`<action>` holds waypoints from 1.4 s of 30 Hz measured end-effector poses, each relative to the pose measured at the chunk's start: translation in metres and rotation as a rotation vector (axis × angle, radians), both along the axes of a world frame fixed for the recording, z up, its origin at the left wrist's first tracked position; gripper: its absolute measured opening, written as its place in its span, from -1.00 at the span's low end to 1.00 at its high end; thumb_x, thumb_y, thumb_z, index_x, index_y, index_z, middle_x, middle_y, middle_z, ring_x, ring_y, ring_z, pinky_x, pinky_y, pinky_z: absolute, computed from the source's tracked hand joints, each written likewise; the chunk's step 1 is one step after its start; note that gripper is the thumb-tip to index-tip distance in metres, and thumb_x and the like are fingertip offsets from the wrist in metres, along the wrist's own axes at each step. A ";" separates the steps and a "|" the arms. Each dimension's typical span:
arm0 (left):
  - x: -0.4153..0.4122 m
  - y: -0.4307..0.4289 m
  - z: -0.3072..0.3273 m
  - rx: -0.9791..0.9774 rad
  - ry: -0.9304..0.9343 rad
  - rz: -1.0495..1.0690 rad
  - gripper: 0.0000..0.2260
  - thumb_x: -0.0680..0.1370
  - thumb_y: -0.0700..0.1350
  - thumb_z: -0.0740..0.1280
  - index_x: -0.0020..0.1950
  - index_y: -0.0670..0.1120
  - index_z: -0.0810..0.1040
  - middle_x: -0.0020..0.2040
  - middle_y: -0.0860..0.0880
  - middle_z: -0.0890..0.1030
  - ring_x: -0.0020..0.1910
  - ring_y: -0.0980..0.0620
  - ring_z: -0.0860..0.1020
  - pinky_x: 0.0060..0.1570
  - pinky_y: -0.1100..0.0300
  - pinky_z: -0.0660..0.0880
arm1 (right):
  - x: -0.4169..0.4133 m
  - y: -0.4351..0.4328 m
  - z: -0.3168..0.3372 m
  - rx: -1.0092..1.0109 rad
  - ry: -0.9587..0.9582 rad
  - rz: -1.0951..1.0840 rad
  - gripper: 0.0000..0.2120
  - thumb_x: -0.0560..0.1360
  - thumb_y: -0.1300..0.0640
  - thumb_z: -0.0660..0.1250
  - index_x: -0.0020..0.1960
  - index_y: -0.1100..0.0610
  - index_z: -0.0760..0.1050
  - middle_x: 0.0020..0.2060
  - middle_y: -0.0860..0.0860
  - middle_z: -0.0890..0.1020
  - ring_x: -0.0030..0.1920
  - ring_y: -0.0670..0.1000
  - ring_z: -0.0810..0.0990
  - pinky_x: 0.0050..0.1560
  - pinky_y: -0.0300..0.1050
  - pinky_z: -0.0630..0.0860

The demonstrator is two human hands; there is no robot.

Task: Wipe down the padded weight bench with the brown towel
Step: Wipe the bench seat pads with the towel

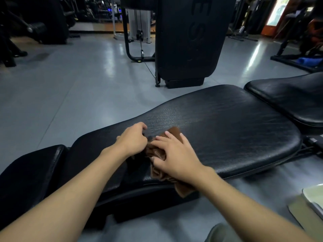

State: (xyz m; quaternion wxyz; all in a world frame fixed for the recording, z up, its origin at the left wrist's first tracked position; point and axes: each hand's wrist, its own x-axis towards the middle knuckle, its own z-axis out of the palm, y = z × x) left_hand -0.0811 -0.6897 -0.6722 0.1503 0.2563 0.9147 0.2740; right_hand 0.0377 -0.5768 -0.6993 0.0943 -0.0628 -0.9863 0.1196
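Observation:
The black padded weight bench [227,123] runs across the middle of the head view, from lower left to right. A crumpled brown towel [158,172] lies on its near part and hangs over the front edge. My right hand [174,157] rests on top of the towel with its fingers spread and slightly bent, pressing it onto the pad. My left hand [133,139] sits just left of it with curled fingers at the towel's left edge; whether it grips the cloth is hidden.
A second black pad [288,98] lies at the right, another pad [29,175] at the lower left. A tall black machine pad [188,42] stands on the grey floor behind the bench. Pale flat objects [312,198] lie at the lower right.

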 end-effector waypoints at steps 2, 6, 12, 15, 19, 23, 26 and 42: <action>0.000 0.011 0.003 0.024 0.037 -0.087 -0.44 0.43 -0.29 0.16 0.43 -0.01 0.38 0.45 -0.04 0.42 0.43 -0.06 0.38 0.42 -0.03 0.30 | 0.002 0.038 0.006 -0.024 0.009 -0.007 -0.52 0.49 -0.17 0.28 0.39 -0.20 0.38 0.45 -0.21 0.37 0.55 -0.07 0.09 0.52 0.18 -0.14; 0.005 0.042 0.011 -0.090 0.034 -0.286 -0.26 0.47 0.10 0.43 0.56 -0.06 0.20 0.52 -0.07 0.31 0.47 -0.06 0.32 0.41 0.13 0.27 | -0.014 0.129 0.024 -0.034 0.071 -0.284 -0.56 0.48 -0.14 0.27 0.35 -0.19 0.42 0.39 -0.18 0.46 0.53 -0.02 0.16 0.52 0.21 -0.14; -0.004 0.066 0.001 -0.301 0.124 -0.310 -0.33 0.17 0.37 0.52 0.11 0.01 0.52 0.17 -0.07 0.57 0.12 -0.11 0.55 0.05 0.02 0.50 | -0.097 0.115 0.017 0.024 0.038 -0.304 -0.54 0.40 -0.14 0.21 0.29 -0.18 0.49 0.28 -0.13 0.56 0.43 0.05 0.28 0.45 0.33 -0.05; -0.009 0.071 -0.001 -0.329 0.160 -0.317 -0.27 0.09 0.41 0.50 0.09 0.02 0.51 0.07 -0.01 0.55 0.09 -0.09 0.53 -0.03 0.05 0.49 | -0.116 0.112 0.018 -0.079 -0.049 -0.101 -0.54 0.43 -0.11 0.27 0.33 -0.18 0.46 0.33 -0.09 0.53 0.51 0.02 0.21 0.50 0.24 -0.09; -0.009 0.075 0.000 -0.348 0.126 -0.298 -0.15 0.18 0.32 0.57 0.35 -0.05 0.44 0.25 -0.10 0.42 0.27 -0.17 0.45 0.25 -0.05 0.44 | -0.124 0.199 0.039 0.001 -0.018 -0.304 -0.56 0.44 -0.13 0.23 0.31 -0.17 0.49 0.16 -0.05 0.60 0.35 0.03 0.42 0.48 0.22 -0.01; -0.006 0.077 0.000 -0.375 0.121 -0.327 -0.15 0.29 0.23 0.55 0.44 -0.13 0.36 0.53 -0.17 0.21 0.49 -0.21 0.25 0.42 -0.03 0.27 | -0.145 0.221 0.043 0.024 0.027 -0.597 -0.69 0.41 -0.09 0.20 0.11 -0.12 0.54 0.05 -0.04 0.59 0.32 0.10 0.41 0.43 0.30 0.01; -0.005 0.082 0.006 -0.414 0.124 -0.340 -0.21 0.28 0.25 0.56 0.36 -0.11 0.42 0.41 -0.16 0.39 0.38 -0.21 0.38 0.21 0.04 0.38 | -0.163 0.184 0.033 0.060 -0.035 -0.335 -0.66 0.43 -0.13 0.21 0.17 -0.12 0.52 0.11 -0.01 0.60 0.34 0.11 0.39 0.43 0.31 0.05; 0.002 0.079 0.012 -0.442 0.114 -0.331 -0.19 0.37 0.18 0.52 0.47 -0.16 0.31 0.56 -0.20 0.19 0.49 -0.20 0.25 0.40 0.03 0.24 | -0.076 0.213 0.042 0.095 -0.012 -0.376 -0.50 0.38 -0.20 0.17 0.31 -0.21 0.44 0.23 -0.05 0.58 0.31 0.08 0.43 0.40 0.27 0.15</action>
